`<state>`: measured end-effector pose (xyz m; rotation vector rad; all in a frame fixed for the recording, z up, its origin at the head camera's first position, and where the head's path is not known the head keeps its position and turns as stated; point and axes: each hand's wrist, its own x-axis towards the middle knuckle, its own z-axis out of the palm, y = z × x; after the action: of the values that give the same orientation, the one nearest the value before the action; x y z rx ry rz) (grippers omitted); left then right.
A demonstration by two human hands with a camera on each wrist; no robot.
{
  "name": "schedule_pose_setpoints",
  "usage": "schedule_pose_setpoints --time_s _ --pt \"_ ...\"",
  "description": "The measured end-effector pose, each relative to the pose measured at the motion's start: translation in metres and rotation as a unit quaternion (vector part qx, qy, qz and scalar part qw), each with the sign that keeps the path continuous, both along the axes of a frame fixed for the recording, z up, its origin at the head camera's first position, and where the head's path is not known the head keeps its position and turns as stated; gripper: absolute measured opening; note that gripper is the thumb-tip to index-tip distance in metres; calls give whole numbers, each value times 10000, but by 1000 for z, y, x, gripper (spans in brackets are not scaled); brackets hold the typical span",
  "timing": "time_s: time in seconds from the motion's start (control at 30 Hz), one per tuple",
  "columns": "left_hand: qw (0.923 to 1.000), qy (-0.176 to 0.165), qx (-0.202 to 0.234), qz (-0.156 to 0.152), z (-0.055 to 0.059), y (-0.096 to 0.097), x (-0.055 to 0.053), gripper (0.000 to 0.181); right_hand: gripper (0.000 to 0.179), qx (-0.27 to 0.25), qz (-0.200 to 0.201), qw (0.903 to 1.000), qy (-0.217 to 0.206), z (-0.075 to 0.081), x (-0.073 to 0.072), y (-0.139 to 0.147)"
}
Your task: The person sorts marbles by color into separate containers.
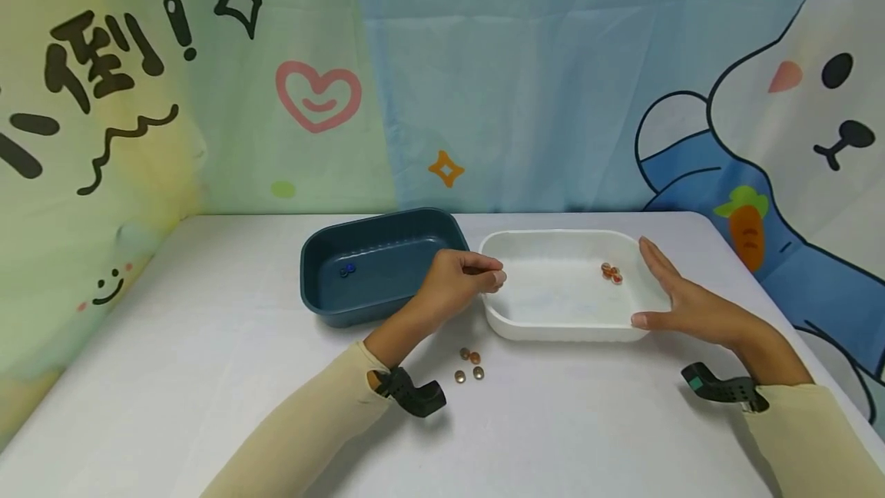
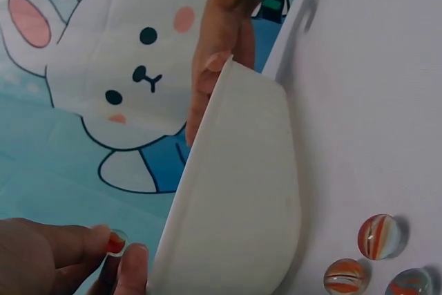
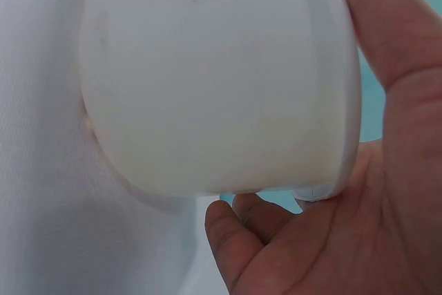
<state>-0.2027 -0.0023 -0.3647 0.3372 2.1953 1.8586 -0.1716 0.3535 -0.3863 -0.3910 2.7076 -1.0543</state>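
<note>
My left hand (image 1: 456,283) hovers at the left rim of a white tray (image 1: 560,329). Between its thumb and fingertips it pinches a clear glass marble (image 2: 116,242) with a red-orange swirl. The fingers hide this marble in the head view. My right hand (image 1: 698,310) rests against the tray's right end, fingers fairly straight, thumb at the front corner. A small cluster of orange-swirled marbles (image 1: 611,273) lies inside the tray toward the right. On the table in front are several more marbles (image 1: 475,358), some with orange and white stripes in the left wrist view.
A dark teal tray (image 1: 321,298) stands left of the white one, behind my left forearm, with a few blue marbles (image 1: 348,270) in it. Both trays sit on a white-covered table (image 1: 207,360). A printed cloth backdrop (image 1: 512,98) hangs behind the table.
</note>
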Motion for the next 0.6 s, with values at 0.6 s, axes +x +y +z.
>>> schedule_pose_setpoints --time_s 0.6 --pt "9994 -257 -8 221 6 6 -12 14 118 -43 66 9999 68 -1 0 1"
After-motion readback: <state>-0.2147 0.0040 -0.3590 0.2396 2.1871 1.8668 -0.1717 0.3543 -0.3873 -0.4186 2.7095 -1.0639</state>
